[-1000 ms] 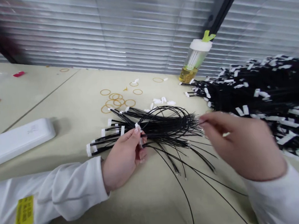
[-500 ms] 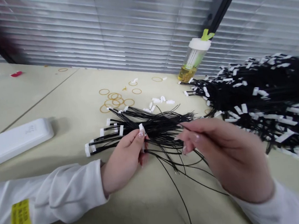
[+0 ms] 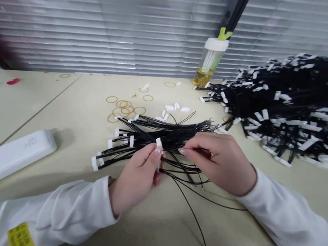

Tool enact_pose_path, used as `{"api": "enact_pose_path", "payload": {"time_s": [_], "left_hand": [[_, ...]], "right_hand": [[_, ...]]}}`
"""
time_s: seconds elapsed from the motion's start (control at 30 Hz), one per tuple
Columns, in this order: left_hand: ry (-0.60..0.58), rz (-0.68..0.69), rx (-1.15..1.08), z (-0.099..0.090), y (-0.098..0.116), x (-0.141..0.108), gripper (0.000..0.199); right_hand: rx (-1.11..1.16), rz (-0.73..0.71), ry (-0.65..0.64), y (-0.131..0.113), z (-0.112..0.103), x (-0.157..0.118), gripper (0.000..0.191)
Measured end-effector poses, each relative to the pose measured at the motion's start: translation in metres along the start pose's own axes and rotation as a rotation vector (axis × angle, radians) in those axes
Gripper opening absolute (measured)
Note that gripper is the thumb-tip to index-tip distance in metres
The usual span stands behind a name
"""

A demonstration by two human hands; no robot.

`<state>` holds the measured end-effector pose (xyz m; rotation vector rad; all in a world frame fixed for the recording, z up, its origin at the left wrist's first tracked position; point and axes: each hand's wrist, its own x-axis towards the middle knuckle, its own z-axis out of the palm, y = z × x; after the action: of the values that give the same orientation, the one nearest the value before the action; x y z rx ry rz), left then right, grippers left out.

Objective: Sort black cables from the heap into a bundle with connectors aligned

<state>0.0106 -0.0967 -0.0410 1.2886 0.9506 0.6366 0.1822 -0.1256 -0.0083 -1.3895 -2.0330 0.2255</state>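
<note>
My left hand (image 3: pixel 136 179) pinches a white connector (image 3: pixel 159 144) between thumb and fingers, black wires trailing from it to the right. To its right, the thumb and forefinger of my right hand (image 3: pixel 223 162) are closed on a thin black wire, whose end is mostly hidden by the fingertips. Beneath and behind both hands lies a bundle of black wires (image 3: pixel 179 131). White connectors (image 3: pixel 95 163) cap its left ends; its loose wire tips fan out to the right. A few single wires curve down toward the table's front edge.
A large heap of black cables with white connectors (image 3: pixel 291 100) covers the right side. Rubber bands (image 3: pixel 124 108) and loose white connectors (image 3: pixel 176 106) lie behind the bundle. A lidded bottle (image 3: pixel 210 61) stands by the blinds; a white oblong device (image 3: pixel 20 154) rests at left.
My right hand has moved left, bringing its pinched fingertips close to the connector in my left hand. My left hand has barely shifted. The view has tilted slightly.
</note>
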Motion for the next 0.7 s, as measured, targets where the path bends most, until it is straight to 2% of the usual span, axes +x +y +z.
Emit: {"api": "enact_pose_path", "payload": {"time_s": [0.33,0.7], "left_hand": [[-0.035,0.023,0.004,0.000,0.001,-0.001,0.030],[-0.061,0.059,0.178,0.000,0.004,-0.002,0.029]], "right_hand": [[-0.025,-0.096,-0.033,0.004,0.002,-0.002,0.013],[-0.306,-0.159,-0.117,-0.002,0.009,-0.005,0.021]]}}
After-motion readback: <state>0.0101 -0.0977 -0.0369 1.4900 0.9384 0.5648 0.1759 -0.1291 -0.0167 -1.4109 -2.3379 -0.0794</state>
